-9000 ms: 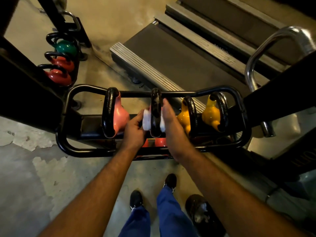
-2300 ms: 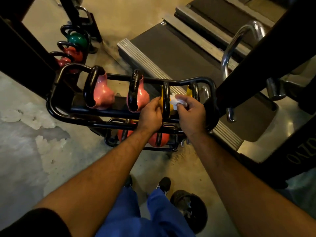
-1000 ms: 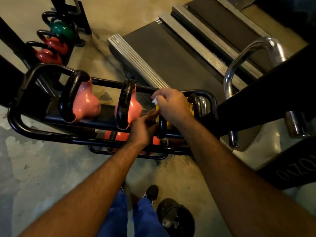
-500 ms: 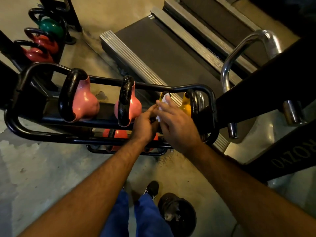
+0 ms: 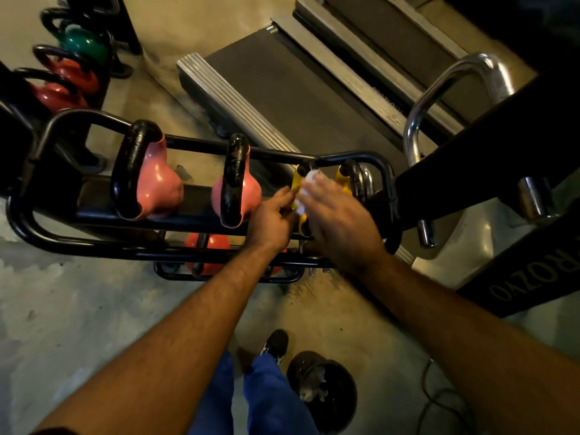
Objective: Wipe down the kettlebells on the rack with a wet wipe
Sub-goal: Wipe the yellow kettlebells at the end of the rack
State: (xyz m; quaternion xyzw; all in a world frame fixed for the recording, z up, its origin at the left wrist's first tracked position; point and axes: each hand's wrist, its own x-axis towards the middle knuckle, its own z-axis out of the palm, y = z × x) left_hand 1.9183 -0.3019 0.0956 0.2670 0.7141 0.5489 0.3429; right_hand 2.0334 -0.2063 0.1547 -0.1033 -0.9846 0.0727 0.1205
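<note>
1. Right hand (image 5: 337, 221) lies flat, fingers straight, pressing the white wipe (image 5: 306, 191) onto the yellow kettlebell (image 5: 298, 183) on the rack (image 5: 94, 246).
2. Left hand (image 5: 273, 218) steadies that kettlebell; grip unclear.
3. Advice: press evenly, sweep handle then body, next kettlebell (image 5: 343, 180) after.

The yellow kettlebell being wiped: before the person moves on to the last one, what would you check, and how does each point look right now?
1. Wet wipe in the right hand: ok, pressed against the yellow kettlebell.
2. Left hand steadying that kettlebell: ok, fingers at its side.
3. Whole kettlebell wiped: cannot tell, hands cover most of it.
4. Second yellow kettlebell within reach: ok, next along the rack.
5. Wipe still wet: cannot tell.
</note>
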